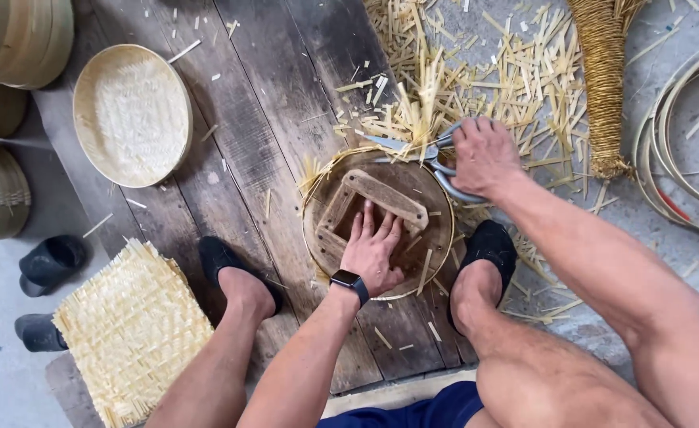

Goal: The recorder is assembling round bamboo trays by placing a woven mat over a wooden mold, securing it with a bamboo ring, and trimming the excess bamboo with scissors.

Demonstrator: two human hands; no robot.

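My left hand (371, 252) lies flat, fingers spread, gripping nothing, pressing on the wooden frame (373, 208) that sits inside the round bamboo basket (436, 238) on the plank floor (262, 119) between my 2 feet. My right hand (482, 154) is closed around the handles of the scissors (421, 150), whose blades point left over the basket's far rim. Cut bamboo strips (476, 71) lie scattered just beyond. A finished round tray (133, 115) rests well apart to the left, a square woven mat (131, 329) near my left foot
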